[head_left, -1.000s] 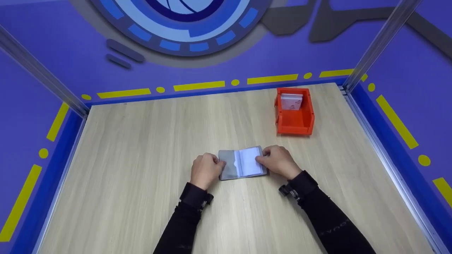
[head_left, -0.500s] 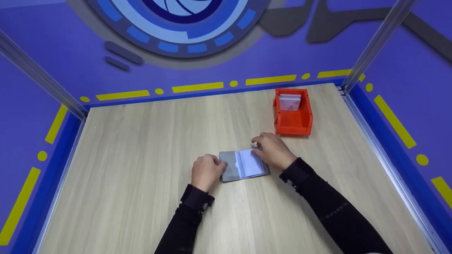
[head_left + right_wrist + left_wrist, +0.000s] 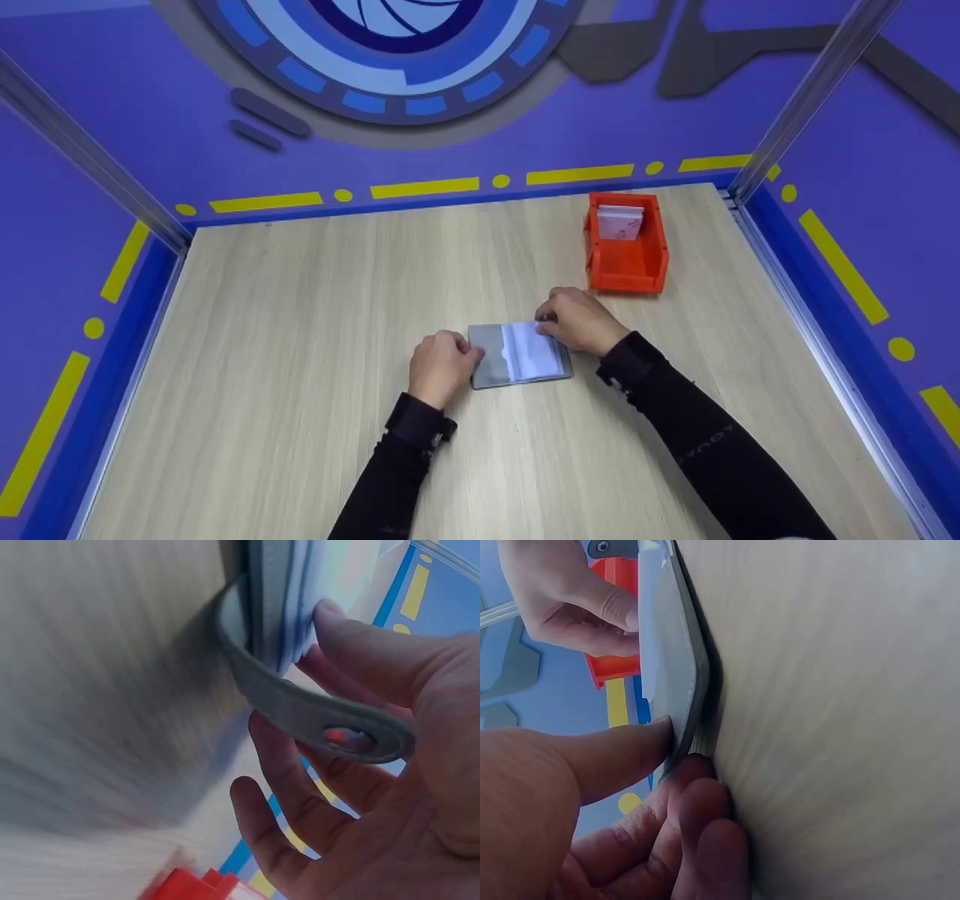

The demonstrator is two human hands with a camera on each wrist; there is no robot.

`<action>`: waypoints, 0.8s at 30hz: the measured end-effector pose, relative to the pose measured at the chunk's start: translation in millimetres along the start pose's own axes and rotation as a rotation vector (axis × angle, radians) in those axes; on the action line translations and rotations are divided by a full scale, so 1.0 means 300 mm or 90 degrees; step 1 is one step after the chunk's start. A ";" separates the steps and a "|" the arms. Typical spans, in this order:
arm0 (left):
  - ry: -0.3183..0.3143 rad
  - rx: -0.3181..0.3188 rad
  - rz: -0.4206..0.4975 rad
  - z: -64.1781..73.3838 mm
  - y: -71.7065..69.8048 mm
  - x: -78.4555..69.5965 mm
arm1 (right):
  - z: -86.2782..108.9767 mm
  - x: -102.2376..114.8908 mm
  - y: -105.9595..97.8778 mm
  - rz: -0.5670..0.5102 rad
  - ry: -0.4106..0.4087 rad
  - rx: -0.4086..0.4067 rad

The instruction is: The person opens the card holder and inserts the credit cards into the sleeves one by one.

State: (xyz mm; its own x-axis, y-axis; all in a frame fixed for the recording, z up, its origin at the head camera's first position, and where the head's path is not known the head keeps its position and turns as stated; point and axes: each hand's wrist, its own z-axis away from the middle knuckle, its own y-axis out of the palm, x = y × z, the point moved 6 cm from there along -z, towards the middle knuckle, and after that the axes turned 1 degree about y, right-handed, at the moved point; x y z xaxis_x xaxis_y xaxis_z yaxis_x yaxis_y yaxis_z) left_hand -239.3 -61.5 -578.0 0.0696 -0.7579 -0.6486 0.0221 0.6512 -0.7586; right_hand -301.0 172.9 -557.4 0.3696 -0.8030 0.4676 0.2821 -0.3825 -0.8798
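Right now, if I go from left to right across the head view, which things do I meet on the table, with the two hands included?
Left hand → open grey booklet → right hand → red bin, ordered by their middles.

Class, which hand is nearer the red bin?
The right hand, its thumb touching the pale pages; the left hand, farther off, pinches the grey cover.
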 end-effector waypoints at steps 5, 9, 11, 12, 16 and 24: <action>0.000 0.000 -0.001 0.000 0.000 0.001 | 0.004 0.004 -0.003 0.014 0.014 -0.017; 0.004 -0.006 -0.003 -0.003 0.001 0.004 | 0.001 0.004 -0.003 0.016 0.015 -0.024; 0.008 -0.010 -0.004 -0.003 0.001 0.005 | -0.001 -0.001 -0.001 0.011 0.017 -0.019; 0.011 -0.013 -0.004 -0.004 0.001 0.005 | -0.003 -0.004 0.000 0.009 0.020 -0.015; 0.014 -0.013 0.003 -0.002 0.003 0.004 | -0.004 -0.017 0.009 -0.002 0.035 0.011; 0.004 0.003 0.025 -0.001 -0.004 0.002 | -0.004 -0.011 -0.009 -0.042 0.035 -0.018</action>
State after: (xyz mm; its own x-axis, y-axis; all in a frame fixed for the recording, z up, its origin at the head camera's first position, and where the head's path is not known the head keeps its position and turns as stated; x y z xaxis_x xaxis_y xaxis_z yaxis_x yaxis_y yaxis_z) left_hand -239.6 -62.7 -577.6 0.0644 -0.7321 -0.6782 0.0246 0.6805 -0.7323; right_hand -303.9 176.1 -556.6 0.3011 -0.7991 0.5204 0.2794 -0.4478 -0.8493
